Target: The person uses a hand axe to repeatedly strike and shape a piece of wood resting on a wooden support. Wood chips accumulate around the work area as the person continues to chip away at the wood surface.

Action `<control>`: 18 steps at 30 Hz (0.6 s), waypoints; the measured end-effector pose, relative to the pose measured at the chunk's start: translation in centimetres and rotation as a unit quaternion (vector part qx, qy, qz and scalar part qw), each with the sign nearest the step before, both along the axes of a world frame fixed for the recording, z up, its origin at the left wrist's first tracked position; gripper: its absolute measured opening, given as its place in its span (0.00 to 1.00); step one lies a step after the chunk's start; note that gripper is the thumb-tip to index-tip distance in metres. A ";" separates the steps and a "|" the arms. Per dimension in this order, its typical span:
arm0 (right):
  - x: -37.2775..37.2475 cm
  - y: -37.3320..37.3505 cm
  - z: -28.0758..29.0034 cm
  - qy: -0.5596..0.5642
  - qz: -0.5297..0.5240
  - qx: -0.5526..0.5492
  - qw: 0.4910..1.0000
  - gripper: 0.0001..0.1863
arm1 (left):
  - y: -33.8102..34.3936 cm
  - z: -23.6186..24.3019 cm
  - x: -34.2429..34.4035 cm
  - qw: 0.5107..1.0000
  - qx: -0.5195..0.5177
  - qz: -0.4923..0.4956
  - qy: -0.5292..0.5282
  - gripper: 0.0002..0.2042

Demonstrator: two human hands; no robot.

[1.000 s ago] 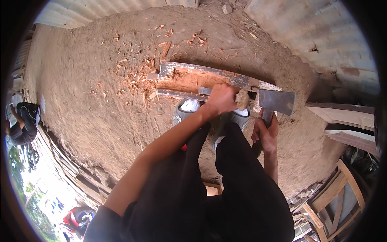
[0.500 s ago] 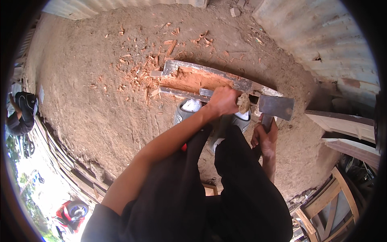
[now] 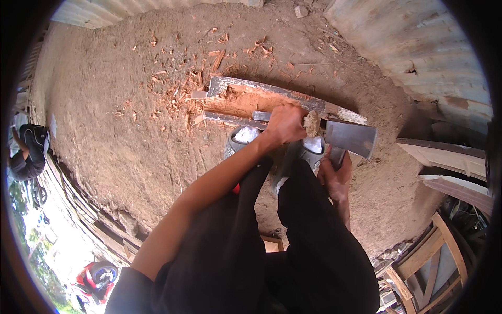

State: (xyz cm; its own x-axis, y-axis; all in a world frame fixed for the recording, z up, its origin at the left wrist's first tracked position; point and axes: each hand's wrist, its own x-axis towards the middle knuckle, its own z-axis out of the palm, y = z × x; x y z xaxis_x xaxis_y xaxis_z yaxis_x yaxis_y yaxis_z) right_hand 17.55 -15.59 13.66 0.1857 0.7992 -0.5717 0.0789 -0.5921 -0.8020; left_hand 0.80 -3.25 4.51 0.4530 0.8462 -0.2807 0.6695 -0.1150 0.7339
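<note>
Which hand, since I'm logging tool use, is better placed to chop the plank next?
Probably right: the right hand grips the axe beside the plank, while the left hand steadies it.

A single head-worn fisheye view looks steeply down, close over the person's arms, at the dirt ground (image 3: 130,131)

Outdoor woodworking spot, a rough yard workshop rather than a proper shop. Bare packed dirt ground (image 3: 130,131) filled the middle of the frame, littered with reddish wood chips (image 3: 178,89) around a half-hewn timber plank (image 3: 251,99). Corrugated metal sheeting (image 3: 418,47) walled the upper right, sawn boards (image 3: 444,157) were stacked at right, and a wooden frame (image 3: 423,256) sat lower right. Trees and daylight showed at lower left.
</note>
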 end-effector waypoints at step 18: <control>0.5 0.2 -2.2 -0.084 0.026 0.010 0.996 0.11 | 0.3 -0.2 0.0 1.000 -0.009 -0.016 0.024 0.12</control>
